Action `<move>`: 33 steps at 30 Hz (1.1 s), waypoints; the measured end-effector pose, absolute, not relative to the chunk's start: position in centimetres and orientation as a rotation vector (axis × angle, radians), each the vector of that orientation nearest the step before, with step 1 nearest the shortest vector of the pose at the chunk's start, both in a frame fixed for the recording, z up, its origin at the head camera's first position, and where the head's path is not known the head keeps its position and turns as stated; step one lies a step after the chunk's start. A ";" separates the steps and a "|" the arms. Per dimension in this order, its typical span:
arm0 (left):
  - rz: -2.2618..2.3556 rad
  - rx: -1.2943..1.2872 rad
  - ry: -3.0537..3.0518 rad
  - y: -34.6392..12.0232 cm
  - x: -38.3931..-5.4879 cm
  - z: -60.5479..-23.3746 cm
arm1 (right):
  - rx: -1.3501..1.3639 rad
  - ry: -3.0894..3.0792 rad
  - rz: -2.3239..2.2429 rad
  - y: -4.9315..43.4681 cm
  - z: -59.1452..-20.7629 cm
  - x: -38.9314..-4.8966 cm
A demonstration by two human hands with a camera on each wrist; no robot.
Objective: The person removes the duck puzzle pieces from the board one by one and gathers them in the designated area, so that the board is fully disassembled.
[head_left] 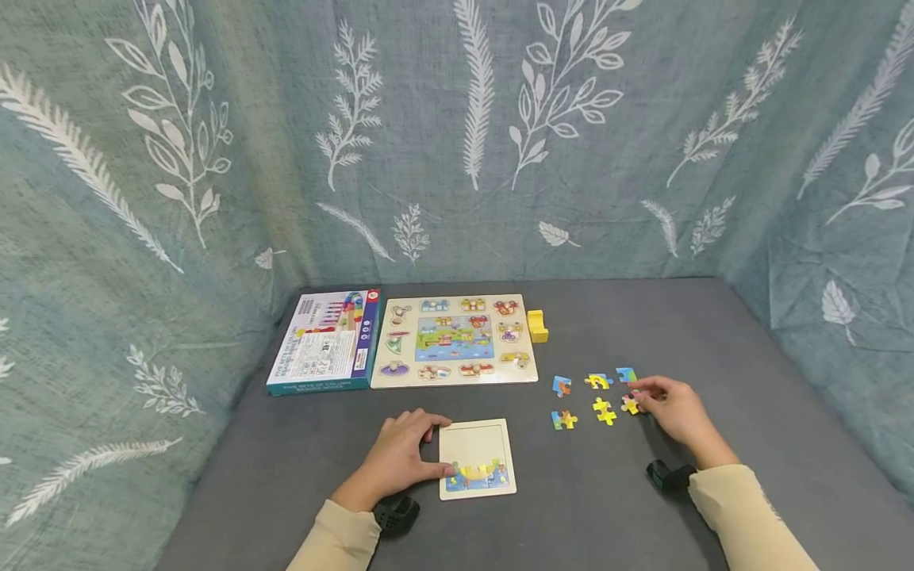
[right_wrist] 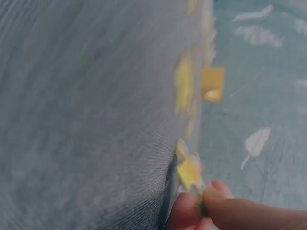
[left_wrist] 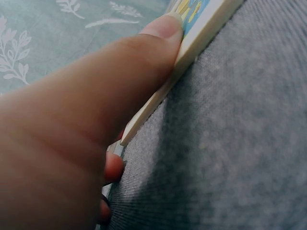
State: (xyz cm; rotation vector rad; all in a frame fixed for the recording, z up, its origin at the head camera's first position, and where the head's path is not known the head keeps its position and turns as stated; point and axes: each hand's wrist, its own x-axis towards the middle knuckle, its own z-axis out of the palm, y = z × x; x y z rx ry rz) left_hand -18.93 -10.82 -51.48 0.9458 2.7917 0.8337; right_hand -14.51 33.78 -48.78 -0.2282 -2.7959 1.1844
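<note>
Your right hand [head_left: 674, 408] pinches a small yellow-and-pink puzzle piece [head_left: 630, 404] between thumb and finger, low over the dark table [head_left: 585, 492]. Your left hand [head_left: 401, 450] rests with its thumb laid over the near edge of a small square puzzle frame [head_left: 474, 444], its other fingers relaxed around the far corner; the frame lies just right of that hand.

Near your right fingertips, a blue-and-green piece [head_left: 626, 374] lies just ahead, and four more loose pieces [head_left: 604, 411] spread to their left, between your hands. Inside the frame, the strip nearest you is filled with picture and the larger part beyond is bare. So the work looks partly done, with six pieces out of the frame, counting the pinched one.

Farther out, ahead of your left hand, sit a large pegged board [head_left: 450, 381] and, left of it, a box [head_left: 321, 349]; a yellow object [head_left: 538, 326] stands at the board's right edge.

Your left thumb covers part of the filled strip. The right wrist view is blurred, your fingers hide part of the pinched piece, and whether it touches the table is unclear.
</note>
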 end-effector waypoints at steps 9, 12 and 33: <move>0.851 0.952 2.800 -10.5 -18.6 -51.5 | -0.214 -2.882 1.056 34.3 -49.0 -14.6; 0.844 0.960 2.800 -10.4 -18.5 -51.5 | -0.205 -2.904 1.052 34.7 -48.8 -14.7; 0.766 1.010 2.798 -10.9 -18.6 -51.0 | 0.495 -2.774 1.144 20.5 -45.8 -12.7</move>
